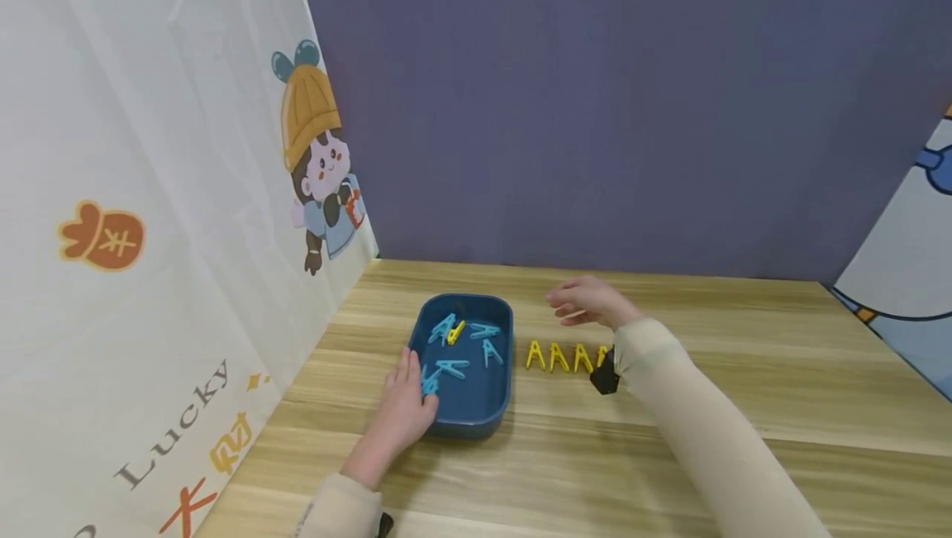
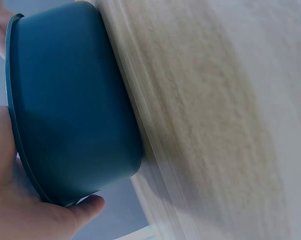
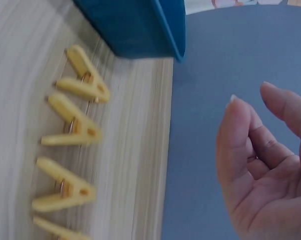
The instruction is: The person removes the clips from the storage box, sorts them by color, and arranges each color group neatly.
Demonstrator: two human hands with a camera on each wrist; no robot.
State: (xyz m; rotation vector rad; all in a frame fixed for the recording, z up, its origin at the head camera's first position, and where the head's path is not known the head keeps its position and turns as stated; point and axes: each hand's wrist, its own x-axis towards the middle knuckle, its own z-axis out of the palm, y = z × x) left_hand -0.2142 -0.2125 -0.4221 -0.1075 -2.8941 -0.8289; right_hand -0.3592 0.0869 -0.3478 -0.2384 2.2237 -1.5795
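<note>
A dark blue plastic bin point(image 1: 476, 420) stands on the table with several blue clothespins point(image 1: 450, 368) and one yellow clothespin point(image 1: 456, 332) inside. My left hand point(image 1: 405, 406) grips the bin's near left corner; in the left wrist view its thumb point(image 2: 90, 206) bends round the bin's end wall point(image 2: 75, 100). To the right of the bin, several yellow clothespins point(image 1: 559, 357) stand in a row. Just beyond that row hovers my right hand point(image 1: 591, 302), loosely curled; in the right wrist view a gap shows between thumb and fingers point(image 3: 235, 135), with nothing held.
The wood-grained table point(image 1: 595, 472) runs to a dark purple-blue panel point(image 1: 580, 108) at the back. A white printed sheet point(image 1: 186, 191) hangs along the left side, and another printed sheet point(image 1: 903, 273) borders the right. A black wrist device point(image 1: 606, 374) overlaps the row's right end.
</note>
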